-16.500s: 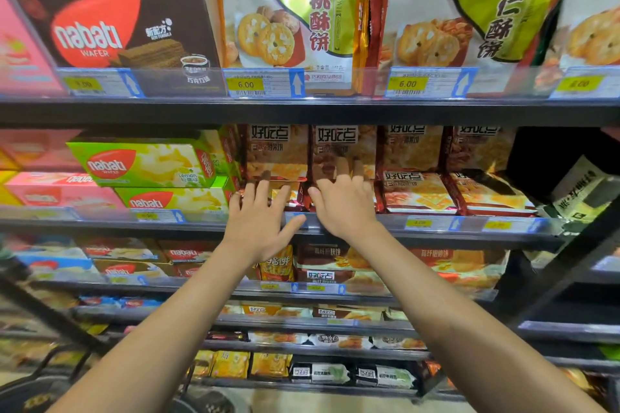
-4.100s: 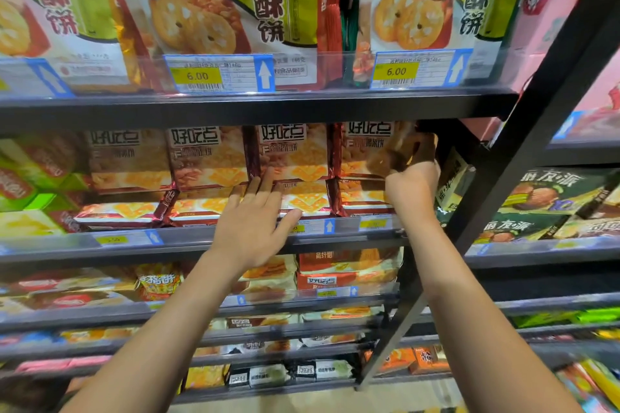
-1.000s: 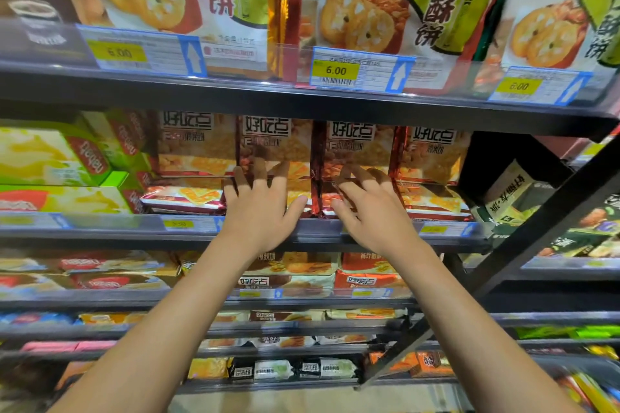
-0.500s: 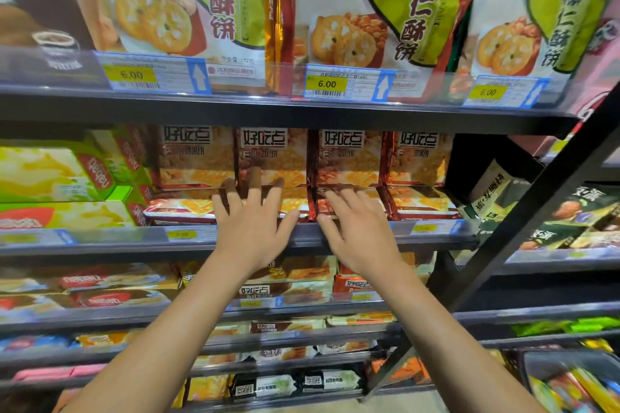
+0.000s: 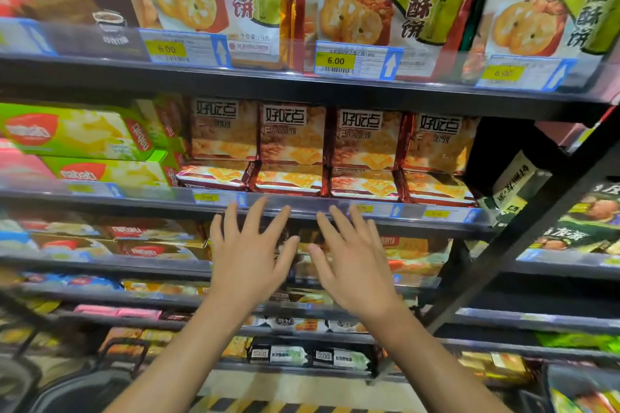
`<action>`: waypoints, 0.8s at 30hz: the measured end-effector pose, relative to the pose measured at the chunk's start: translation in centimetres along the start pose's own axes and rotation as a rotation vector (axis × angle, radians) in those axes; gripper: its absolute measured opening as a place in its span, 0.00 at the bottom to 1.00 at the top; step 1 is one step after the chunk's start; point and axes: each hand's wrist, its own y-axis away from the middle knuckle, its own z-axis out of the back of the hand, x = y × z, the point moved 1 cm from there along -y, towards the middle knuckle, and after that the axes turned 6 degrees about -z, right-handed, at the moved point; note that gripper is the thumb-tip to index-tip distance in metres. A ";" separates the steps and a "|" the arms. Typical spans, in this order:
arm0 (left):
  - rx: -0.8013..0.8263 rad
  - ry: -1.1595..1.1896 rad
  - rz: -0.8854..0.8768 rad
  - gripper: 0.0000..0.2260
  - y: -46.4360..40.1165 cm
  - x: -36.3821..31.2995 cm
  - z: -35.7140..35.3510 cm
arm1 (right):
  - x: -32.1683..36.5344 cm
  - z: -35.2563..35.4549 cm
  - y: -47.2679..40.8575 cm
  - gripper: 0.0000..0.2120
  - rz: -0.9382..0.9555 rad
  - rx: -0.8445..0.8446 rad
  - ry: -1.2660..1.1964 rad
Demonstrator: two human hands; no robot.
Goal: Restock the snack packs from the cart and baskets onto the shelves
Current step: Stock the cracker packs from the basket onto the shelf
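"Where are the snack packs (image 5: pixel 292 179)?"

"In a row on the shelf (image 5: pixel 302 203), far behind both hands."

"And the hands?"

"The left hand (image 5: pixel 250 265) and right hand (image 5: pixel 355 270) hold nothing. Fingers spread wide."

"What could go wrong?"

"A bump could knock the front packs down."

Both bare forearms raised from the lower corners, converging toward the middle. Left hand (image 5: pixel 246 261) lifted palm forward, back to the camera, fingers (image 5: pixel 255 214) straight and fanned, thumb out to the right. Right hand (image 5: pixel 352 265) beside it, same pose, fingers spread and angled up-left, thumb toward the left hand's thumb, the two thumbs near but apart. Nothing held in either. Fingertips slightly blurred, so contact ahead possibly none.
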 end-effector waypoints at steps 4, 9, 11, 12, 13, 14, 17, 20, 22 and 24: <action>0.006 0.022 0.088 0.27 4.0 -0.2 -0.8 | 0.4 -1.5 2.3 0.35 0.049 0.091 -0.024; 0.059 -0.015 0.197 0.27 10.5 0.1 -2.3 | 1.7 -4.6 5.5 0.29 0.172 0.092 -0.058; 0.075 -0.031 0.257 0.26 13.4 0.5 -2.8 | 2.4 -6.5 6.9 0.26 0.255 0.050 -0.125; 0.085 -0.038 0.290 0.26 14.8 0.7 -3.0 | 2.9 -7.2 7.6 0.26 0.291 0.045 -0.147; 0.096 -0.047 0.324 0.27 16.3 1.0 -3.1 | 3.5 -7.9 8.1 0.26 0.325 0.054 -0.157; 0.112 -0.054 0.363 0.27 17.7 1.4 -3.1 | 4.3 -8.5 8.6 0.26 0.359 0.082 -0.160; 0.160 -0.057 0.491 0.28 21.8 2.5 -3.2 | 7.0 -10.3 10.1 0.26 0.458 0.156 -0.175; 0.189 -0.077 0.600 0.28 25.6 3.9 -3.1 | 9.8 -12.3 11.6 0.24 0.548 0.195 -0.238; 0.195 -0.077 0.672 0.28 27.7 5.1 -3.2 | 11.7 -13.3 12.3 0.24 0.592 0.245 -0.248; 0.204 -0.070 0.742 0.29 29.7 6.3 -3.4 | 13.7 -14.1 13.0 0.25 0.634 0.301 -0.220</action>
